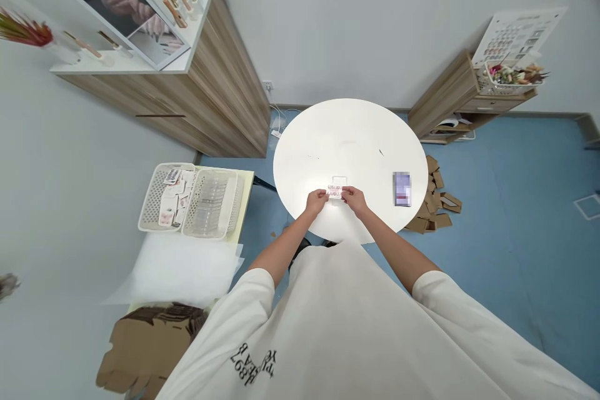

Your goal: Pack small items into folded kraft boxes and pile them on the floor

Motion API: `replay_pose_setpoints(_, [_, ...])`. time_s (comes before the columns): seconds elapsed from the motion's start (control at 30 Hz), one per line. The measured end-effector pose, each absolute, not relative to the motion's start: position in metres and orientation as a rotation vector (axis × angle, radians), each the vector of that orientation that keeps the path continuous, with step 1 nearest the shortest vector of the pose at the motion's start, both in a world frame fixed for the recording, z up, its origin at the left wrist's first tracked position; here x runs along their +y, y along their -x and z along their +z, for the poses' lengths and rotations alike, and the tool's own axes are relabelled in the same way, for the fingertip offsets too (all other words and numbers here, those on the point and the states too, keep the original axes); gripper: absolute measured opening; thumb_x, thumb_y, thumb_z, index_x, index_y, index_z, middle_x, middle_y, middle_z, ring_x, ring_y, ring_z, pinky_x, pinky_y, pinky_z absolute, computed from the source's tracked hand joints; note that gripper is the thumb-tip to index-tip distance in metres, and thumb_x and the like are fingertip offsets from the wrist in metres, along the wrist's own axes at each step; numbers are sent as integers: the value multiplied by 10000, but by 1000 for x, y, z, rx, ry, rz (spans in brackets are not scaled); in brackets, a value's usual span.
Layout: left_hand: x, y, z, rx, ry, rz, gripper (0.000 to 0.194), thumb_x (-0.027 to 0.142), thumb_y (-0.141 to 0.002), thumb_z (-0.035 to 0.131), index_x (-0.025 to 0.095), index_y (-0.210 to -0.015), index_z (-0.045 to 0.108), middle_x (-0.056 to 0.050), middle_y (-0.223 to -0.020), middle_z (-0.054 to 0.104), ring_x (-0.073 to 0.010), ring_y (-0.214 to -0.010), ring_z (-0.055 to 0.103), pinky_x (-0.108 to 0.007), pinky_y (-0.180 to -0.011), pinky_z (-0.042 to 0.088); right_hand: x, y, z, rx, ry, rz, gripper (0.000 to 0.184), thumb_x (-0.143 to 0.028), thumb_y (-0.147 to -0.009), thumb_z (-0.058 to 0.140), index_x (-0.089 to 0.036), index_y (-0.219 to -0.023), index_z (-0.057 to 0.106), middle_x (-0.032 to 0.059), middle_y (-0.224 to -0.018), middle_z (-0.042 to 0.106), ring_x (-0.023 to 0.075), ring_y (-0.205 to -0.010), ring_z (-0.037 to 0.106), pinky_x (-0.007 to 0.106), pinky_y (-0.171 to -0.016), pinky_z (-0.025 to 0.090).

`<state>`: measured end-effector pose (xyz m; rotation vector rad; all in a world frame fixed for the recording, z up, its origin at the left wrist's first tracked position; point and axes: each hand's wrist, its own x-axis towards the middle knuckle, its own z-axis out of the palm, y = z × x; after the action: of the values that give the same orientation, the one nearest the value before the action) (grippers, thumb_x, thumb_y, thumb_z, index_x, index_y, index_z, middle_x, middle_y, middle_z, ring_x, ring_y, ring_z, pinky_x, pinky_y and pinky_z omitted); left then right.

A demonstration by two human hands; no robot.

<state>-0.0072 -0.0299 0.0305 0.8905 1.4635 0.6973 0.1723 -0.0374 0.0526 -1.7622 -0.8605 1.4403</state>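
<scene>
A small card of pink press-on nails (334, 191) is held level between my two hands over the near half of the white round table (349, 125). My left hand (317, 201) pinches its left edge with fingers closed. At the opposite edge, my right hand (354, 199) grips the card between thumb and fingers. Just beyond the card lies a clear plastic case (340, 180), partly covered by the card. The nails' fine detail is too small to make out.
A purple rectangular item (402, 189), blurred, lies at the table's right. On the left side table stand a white basket of cards (149, 206) and another basket of clear cases (209, 203), near white foam sheets (185, 269) and flat cardboard boxes (145, 350). Folded cardboard (435, 203) lies on the floor.
</scene>
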Motion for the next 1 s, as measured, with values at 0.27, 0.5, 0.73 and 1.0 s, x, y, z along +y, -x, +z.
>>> replay_pose_setpoints(0.27, [-36, -17, 16, 1487, -958, 593, 167, 202, -791, 698, 197, -958, 702, -92, -1018, 727, -230, -962, 683, -398, -928, 514, -44, -205, 32, -849, 1856, 1399, 255, -220, -692, 625, -182, -938, 683, -14, -705, 660, 161, -711, 640, 299, -708, 521])
replay_pose_setpoints(0.5, [-39, -21, 3, 1507, -847, 502, 365, 146, -765, 657, 198, -1124, 624, -135, -1319, 638, -248, -1171, 625, -393, -984, 480, -47, -221, 9, -910, 2022, 1349, 282, -234, -690, 572, -194, -941, 693, -20, -725, 659, 169, -722, 649, 282, -667, 510])
replay_pose_setpoints(0.73, [-44, -20, -9, 1427, -854, 456, 426, 164, -770, 645, 207, -1191, 600, -138, -1418, 583, -275, -1325, 535, -397, -1065, 429, -44, -211, -15, -1089, 2134, 1298, 299, -202, -714, 549, -206, -956, 724, 11, -834, 716, 180, -821, 652, 291, -775, 520])
replay_pose_setpoints(1.0, [-43, -19, -18, 1401, -884, 415, 427, 154, -805, 599, 194, -1230, 587, -127, -1439, 570, -251, -1331, 527, -363, -1073, 421, -44, -207, -24, -1224, 2169, 1299, 363, -189, -803, 507, -211, -1081, 740, 40, -1053, 744, 198, -974, 659, 319, -916, 507])
